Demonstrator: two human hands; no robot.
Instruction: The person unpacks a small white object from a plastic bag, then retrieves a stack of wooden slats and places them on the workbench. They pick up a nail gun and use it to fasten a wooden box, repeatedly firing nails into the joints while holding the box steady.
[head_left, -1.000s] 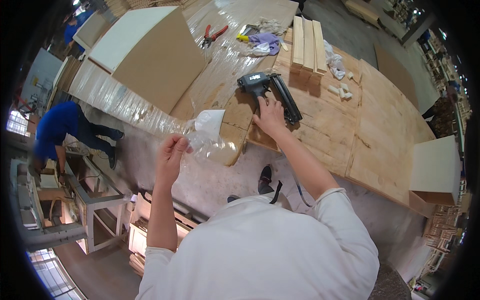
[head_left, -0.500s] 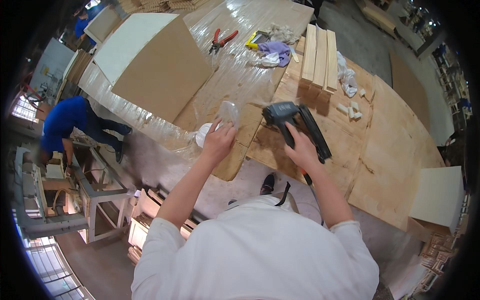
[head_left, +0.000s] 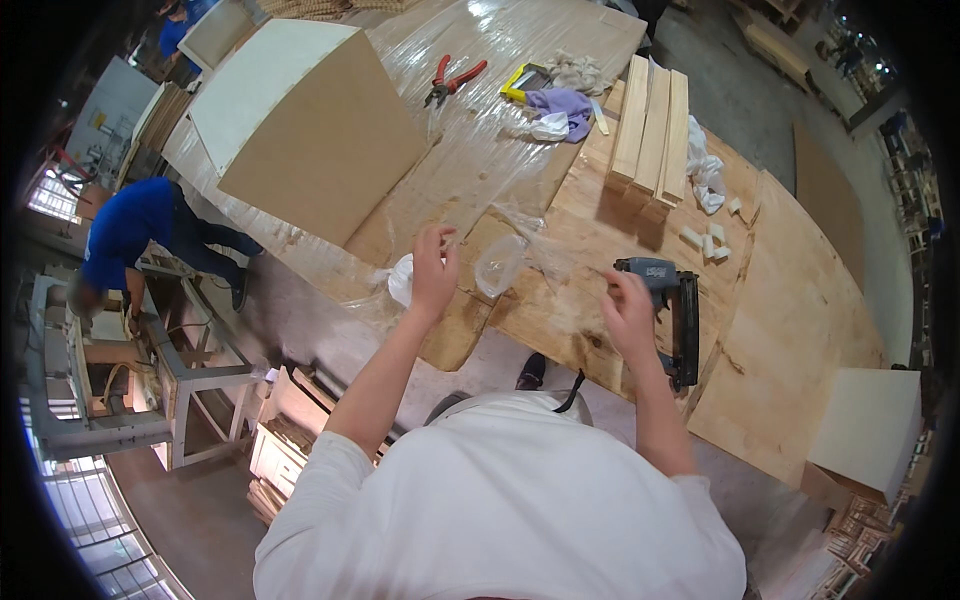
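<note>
A grey and black nail gun lies on the plywood tabletop at the right. Just to its left is my right hand, its fingers loosely bent and apart, with nothing seen in them. My left hand hovers over the near edge of the table with its fingers slightly apart; no object shows in it. Beside it sits a crumpled white plastic bag, partly behind the hand. Between my hands lies a clear plastic bag.
A large panelled box stands at the left. Red-handled pliers, a yellow-edged tool, a purple cloth, wooden strips and small white blocks lie farther back. A person in blue bends over a frame at left.
My right hand has let go of the nail gun, now set down farther right and nearer. My left hand has come away from the clear bag, which now lies flatter.
</note>
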